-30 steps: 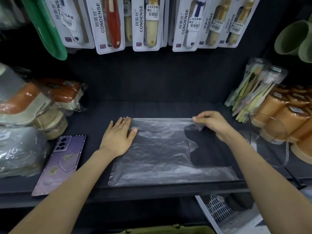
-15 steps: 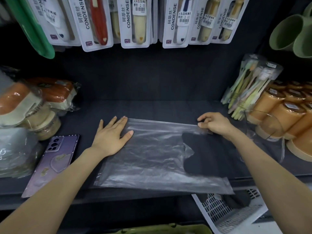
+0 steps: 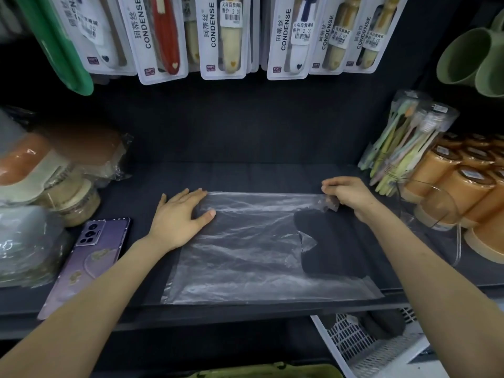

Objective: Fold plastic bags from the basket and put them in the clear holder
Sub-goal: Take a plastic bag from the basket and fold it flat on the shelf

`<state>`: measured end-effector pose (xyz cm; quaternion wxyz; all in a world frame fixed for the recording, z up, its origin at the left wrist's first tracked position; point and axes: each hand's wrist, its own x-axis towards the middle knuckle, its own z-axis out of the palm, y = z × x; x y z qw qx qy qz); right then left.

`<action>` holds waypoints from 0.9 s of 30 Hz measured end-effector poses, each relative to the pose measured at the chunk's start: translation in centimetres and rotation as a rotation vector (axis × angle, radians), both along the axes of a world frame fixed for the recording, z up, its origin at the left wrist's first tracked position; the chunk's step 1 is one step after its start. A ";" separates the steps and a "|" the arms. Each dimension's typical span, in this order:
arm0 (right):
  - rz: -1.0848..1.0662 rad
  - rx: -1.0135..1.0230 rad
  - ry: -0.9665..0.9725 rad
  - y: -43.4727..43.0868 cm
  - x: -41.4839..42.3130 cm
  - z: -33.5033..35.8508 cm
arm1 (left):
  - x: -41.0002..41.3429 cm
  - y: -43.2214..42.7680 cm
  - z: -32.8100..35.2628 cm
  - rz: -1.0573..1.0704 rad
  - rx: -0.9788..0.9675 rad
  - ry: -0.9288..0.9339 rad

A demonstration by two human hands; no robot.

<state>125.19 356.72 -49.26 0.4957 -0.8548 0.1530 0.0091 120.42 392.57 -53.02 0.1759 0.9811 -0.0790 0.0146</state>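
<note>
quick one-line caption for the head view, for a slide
Left hand presses a clear plastic bag flat on the dark shelf while the right hand pinches its far handle.

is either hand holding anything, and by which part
The right hand pinches the plastic bag by the end of its far handle strip. The left hand only presses flat on the bag's far left corner.

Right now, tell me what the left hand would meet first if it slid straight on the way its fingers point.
The left hand lies flat on the plastic bag's far corner; beyond its fingertips only bare shelf shows, then probably the back panel.
</note>
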 end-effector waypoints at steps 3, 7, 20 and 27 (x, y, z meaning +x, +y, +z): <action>-0.021 -0.105 0.038 0.0 0.7 -0.6 | 0.1 0.0 -0.1 0.001 -0.030 -0.146; -0.031 -0.156 0.085 0.8 0.9 -0.3 | 0.6 0.0 -0.3 -0.066 0.072 -0.246; -0.133 -0.156 -0.113 1.8 -0.1 0.8 | 0.0 0.8 -0.3 -0.111 -0.019 -0.115; 0.473 -0.786 -0.426 11.2 -4.1 -1.6 | -0.1 -0.9 -0.3 -0.129 0.066 -0.243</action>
